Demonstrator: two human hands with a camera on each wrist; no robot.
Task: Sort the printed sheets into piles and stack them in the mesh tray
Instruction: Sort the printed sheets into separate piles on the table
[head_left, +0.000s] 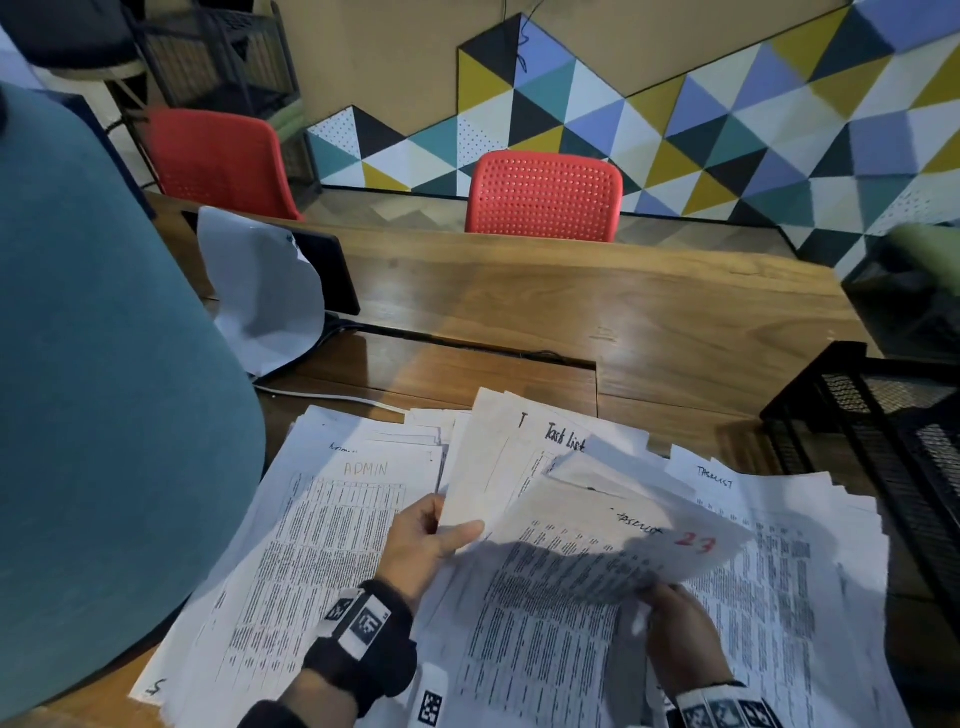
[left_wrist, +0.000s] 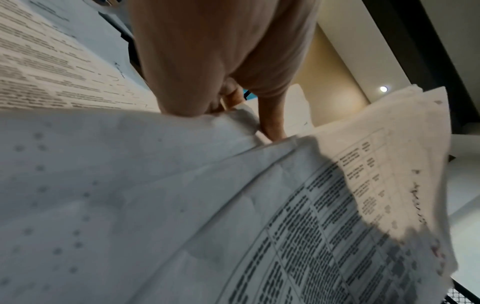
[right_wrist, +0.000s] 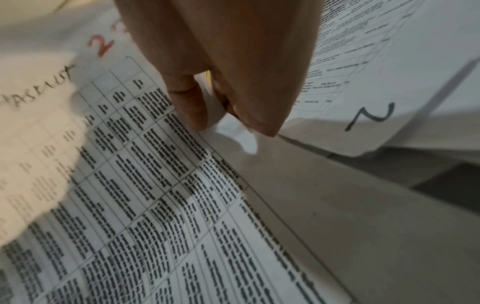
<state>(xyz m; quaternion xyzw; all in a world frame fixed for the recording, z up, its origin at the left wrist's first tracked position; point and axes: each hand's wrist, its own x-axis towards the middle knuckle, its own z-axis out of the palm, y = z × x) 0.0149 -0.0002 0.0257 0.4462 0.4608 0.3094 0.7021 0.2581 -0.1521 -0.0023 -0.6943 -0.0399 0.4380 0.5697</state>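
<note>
Printed sheets cover the near part of the wooden table. A pile headed "ADMIN" (head_left: 337, 514) lies at the left. My left hand (head_left: 431, 540) holds the left edge of a raised bundle headed "Task List" (head_left: 509, 467). My right hand (head_left: 675, 629) pinches the lower right edge of a sheet marked with a red "23" (head_left: 623, 535), lifted above the other papers. In the right wrist view thumb and finger (right_wrist: 192, 107) pinch that sheet (right_wrist: 155, 185). In the left wrist view my fingers (left_wrist: 182, 92) grip the bundle (left_wrist: 155, 195). The black mesh tray (head_left: 883, 426) stands at the right.
More "Tasklist" sheets (head_left: 789, 571) lie at the right by the tray. A crumpled white sheet (head_left: 260, 291) leans on a black stand at the back left. Two red chairs (head_left: 543, 195) stand behind the table. A teal rounded shape (head_left: 104, 364) fills the left.
</note>
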